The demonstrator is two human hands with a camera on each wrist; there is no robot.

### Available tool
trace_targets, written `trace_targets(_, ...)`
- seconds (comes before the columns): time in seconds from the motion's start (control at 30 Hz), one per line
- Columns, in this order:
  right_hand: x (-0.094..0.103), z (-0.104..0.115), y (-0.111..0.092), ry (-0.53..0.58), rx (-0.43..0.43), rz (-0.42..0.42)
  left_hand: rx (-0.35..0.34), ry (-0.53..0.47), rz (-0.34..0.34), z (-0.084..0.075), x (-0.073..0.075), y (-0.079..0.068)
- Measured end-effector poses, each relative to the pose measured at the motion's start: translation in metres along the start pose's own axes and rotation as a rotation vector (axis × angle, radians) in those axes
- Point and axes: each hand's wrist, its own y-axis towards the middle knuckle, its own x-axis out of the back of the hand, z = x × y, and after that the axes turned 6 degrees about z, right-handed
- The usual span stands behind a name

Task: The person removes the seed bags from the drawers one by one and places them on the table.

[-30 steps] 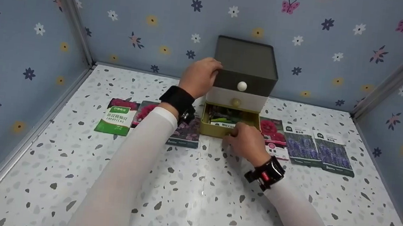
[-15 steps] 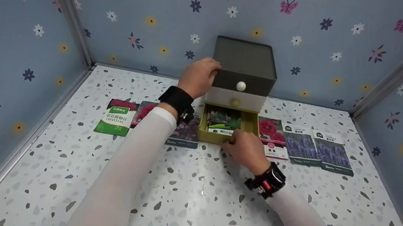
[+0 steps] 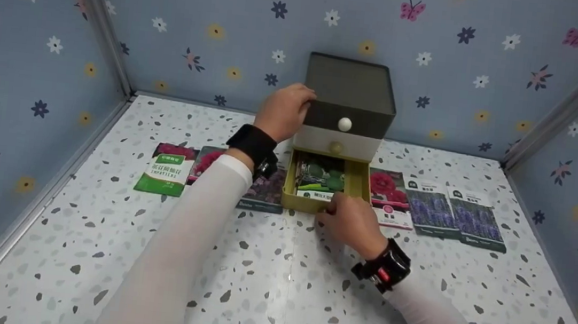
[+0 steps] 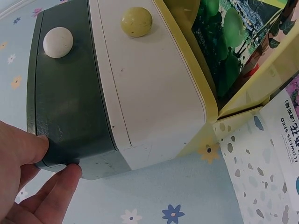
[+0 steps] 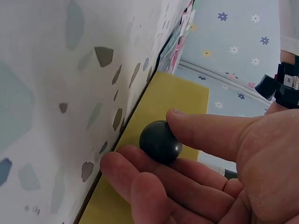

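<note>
A small three-tier desktop drawer box [image 3: 352, 85] stands at the back, dark green on top, white in the middle and yellow below. My left hand [image 3: 282, 110] grips its upper left front corner, the thumb [image 4: 39, 147] on the dark front and the fingers around the side. The yellow bottom drawer [image 3: 302, 203] is pulled out, and picture packets [image 4: 233, 28] lie inside it. My right hand [image 3: 352, 222] pinches that drawer's round dark knob [image 5: 160, 141] between thumb and fingers. In the head view this knob is hidden behind the hand.
Left of the box lie a green-and-white seed packet [image 3: 164, 176] and other flower packets, partly covered by the left arm. To the right are a red-flower packet [image 3: 390, 194] and two lavender packets [image 3: 431, 212]. Patterned panels [image 3: 227, 32] close in the speckled table [image 3: 254, 287].
The yellow bottom drawer has slid farther out toward me with my right hand on its knob, showing more of the packets inside. My left hand has kept its grip on the box.
</note>
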Motion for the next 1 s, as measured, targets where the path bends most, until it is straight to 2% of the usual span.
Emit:
trace_targets(0.27, 0.000, 0.001, -0.002, -0.020, -0.005, 0.013, -0.006, 0.000, -0.004, 0.000, 0.000, 0.000)
trace_targets(0.47, 0.000, 0.003, -0.007, 0.015, -0.023, 0.041, 0.003, -0.010, -0.001, 0.000, 0.000, 0.000)
trace_targets(1.0, 0.001, 0.003, -0.014, 0.028, 0.024, 0.045, 0.000, -0.013, 0.008, -0.002, 0.001, -0.003)
